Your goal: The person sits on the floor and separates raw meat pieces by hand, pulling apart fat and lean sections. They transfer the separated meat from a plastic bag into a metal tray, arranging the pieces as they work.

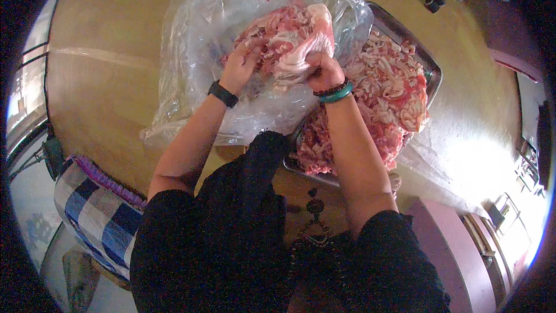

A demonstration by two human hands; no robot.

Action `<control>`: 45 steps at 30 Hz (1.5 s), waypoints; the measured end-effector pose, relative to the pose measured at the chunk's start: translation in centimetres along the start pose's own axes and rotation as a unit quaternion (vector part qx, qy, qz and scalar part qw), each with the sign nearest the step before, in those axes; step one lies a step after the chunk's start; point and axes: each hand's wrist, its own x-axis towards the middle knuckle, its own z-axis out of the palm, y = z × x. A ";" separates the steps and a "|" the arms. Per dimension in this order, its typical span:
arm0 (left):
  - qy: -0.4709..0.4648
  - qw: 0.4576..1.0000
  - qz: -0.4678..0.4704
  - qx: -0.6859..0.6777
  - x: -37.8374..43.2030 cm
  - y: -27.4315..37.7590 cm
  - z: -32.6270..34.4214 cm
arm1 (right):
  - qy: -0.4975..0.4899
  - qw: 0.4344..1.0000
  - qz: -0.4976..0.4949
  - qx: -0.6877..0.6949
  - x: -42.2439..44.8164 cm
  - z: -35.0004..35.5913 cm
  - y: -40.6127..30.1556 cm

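A heap of raw sliced meat, pink with white fat, lies on a clear plastic bag spread before me. My left hand rests against the heap's left side, its fingertips partly hidden among the slices. On the right, my right hand grips a broad, pale, fatty slice of meat at its lower end. Beneath and beside my right forearm, a dark metal tray holds a larger pile of cut meat, which my arm partly covers.
The brown floor surrounds the bag. A checkered cushioned seat stands at lower left, a pink cabinet at lower right. Black furniture legs show at upper right. Strong glare lies on the right side.
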 end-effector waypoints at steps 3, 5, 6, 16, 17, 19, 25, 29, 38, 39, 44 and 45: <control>0.009 0.987 -0.018 -0.156 0.1 0.3 1.1 | -0.023 0.999 -0.028 -0.037 -0.7 -0.3 -0.2; -0.060 0.988 -0.043 -0.139 0.2 0.7 1.2 | -0.032 0.998 -0.038 -0.039 -1.8 2.8 -1.0; -0.126 0.989 -0.051 -0.054 0.4 1.8 0.7 | -0.087 0.994 -0.026 -0.056 -2.3 4.5 -1.9; -0.232 0.937 0.039 0.259 3.2 -8.4 0.9 | -0.086 0.986 -0.095 -0.103 -4.7 6.2 -4.1; -0.241 0.958 0.001 0.154 4.1 -7.7 0.1 | -0.081 0.987 -0.107 -0.091 -5.0 6.4 -4.2; -0.231 0.970 -0.065 -0.024 5.9 -5.4 -1.5 | -0.071 0.982 -0.140 -0.104 -5.4 6.6 -4.5; 0.024 0.846 -0.324 -0.422 9.5 -0.9 -1.2 | -0.010 0.982 -0.174 -0.077 -6.6 6.8 -4.6; 0.076 0.741 -0.336 -0.577 10.9 -4.3 1.0 | 0.017 0.981 -0.191 -0.044 -6.3 6.1 -3.8; -0.121 0.965 -0.135 0.190 6.3 -8.2 0.8 | -0.077 0.969 -0.237 0.004 -6.9 8.2 -4.9; -0.079 0.975 -0.002 0.206 6.2 -6.9 1.3 | -0.067 0.968 -0.240 0.013 -6.9 8.7 -5.2; -0.095 0.969 0.221 0.051 2.0 0.6 5.1 | -0.151 0.960 -0.232 -0.044 -5.6 9.5 -6.4; -0.117 0.977 0.176 -0.036 1.6 1.4 6.0 | -0.134 0.962 -0.235 -0.036 -5.4 10.7 -6.5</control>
